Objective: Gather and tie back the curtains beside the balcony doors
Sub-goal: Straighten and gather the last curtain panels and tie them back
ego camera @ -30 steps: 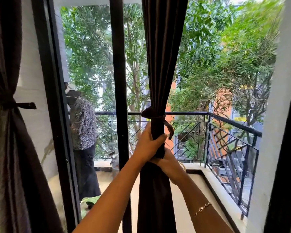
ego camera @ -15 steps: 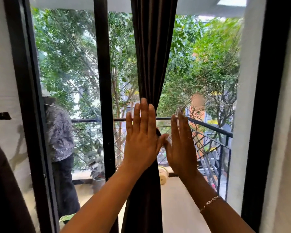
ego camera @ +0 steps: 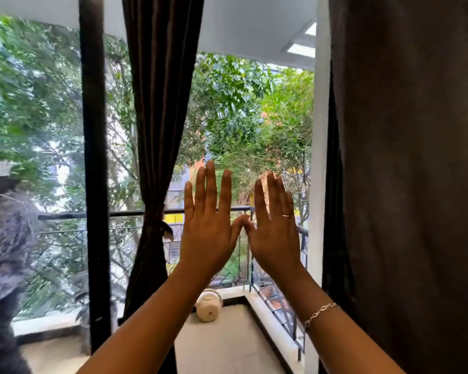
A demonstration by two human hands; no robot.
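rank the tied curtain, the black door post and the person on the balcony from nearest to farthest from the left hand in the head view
1. tied curtain: just to the left of the left hand.
2. black door post: further left, past the curtain.
3. person on the balcony: at the far left edge, outside.

Open room is seen in the middle of the frame, between the tied curtain (ego camera: 157, 125) and the white pillar (ego camera: 318, 157). The left is barred by the black door post (ego camera: 93, 157), the right by the hanging curtain (ego camera: 408, 184); a railing (ego camera: 125, 213) is set beyond.
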